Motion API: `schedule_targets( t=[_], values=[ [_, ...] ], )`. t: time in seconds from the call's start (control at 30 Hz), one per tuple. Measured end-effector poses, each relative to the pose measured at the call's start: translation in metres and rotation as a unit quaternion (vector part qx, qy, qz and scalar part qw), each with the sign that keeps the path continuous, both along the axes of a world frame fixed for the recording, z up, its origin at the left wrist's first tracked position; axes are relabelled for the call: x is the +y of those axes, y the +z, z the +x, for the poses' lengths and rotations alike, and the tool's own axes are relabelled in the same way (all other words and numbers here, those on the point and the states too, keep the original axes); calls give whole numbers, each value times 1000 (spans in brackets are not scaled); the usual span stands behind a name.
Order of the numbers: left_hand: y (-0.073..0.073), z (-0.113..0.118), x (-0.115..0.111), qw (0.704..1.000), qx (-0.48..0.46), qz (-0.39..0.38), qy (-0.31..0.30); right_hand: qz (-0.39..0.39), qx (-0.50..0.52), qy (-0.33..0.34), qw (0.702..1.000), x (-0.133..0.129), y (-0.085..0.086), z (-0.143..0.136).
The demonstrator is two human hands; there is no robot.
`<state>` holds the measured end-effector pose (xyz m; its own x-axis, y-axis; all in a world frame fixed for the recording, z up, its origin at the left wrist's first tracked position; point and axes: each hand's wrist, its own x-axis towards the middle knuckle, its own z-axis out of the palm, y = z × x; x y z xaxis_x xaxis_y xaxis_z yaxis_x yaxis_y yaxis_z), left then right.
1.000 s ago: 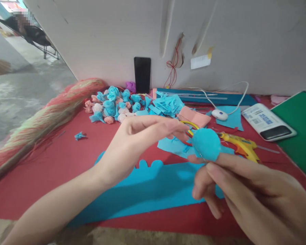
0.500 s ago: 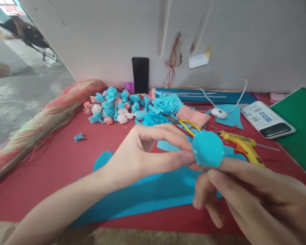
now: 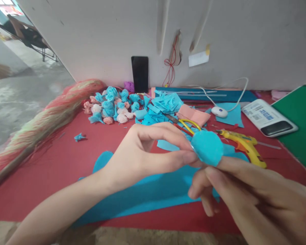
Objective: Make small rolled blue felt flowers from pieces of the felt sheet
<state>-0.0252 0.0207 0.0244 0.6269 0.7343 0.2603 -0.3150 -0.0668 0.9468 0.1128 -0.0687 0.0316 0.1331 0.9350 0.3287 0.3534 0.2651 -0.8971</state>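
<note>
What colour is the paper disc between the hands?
The paper disc is plain turquoise blue; best seen in the head view.

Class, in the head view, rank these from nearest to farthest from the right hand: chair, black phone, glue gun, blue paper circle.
1. Blue paper circle: at the right hand's fingertips.
2. Glue gun: just beyond that hand.
3. Black phone: upright against the wall.
4. Chair: far left background.
</note>
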Motion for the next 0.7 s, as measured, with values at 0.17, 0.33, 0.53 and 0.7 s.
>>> schedule_targets(
  t=[0.17, 0.33, 0.53, 0.7],
  values=[
    [-1, -1, -4, 1000, 14, 3, 26, 20, -25, -2, 999, 1, -2, 2],
    [-1, 0, -5, 998, 30, 26, 54, 46, -44, -43, 997, 2, -7, 0],
    [-1, 2, -6, 996, 39, 29, 79, 87, -90, -10, 992, 5, -12, 6],
    [-2, 3, -6, 996, 37, 27, 76, 89, -113, -31, 989, 3, -14, 7]
  ],
)
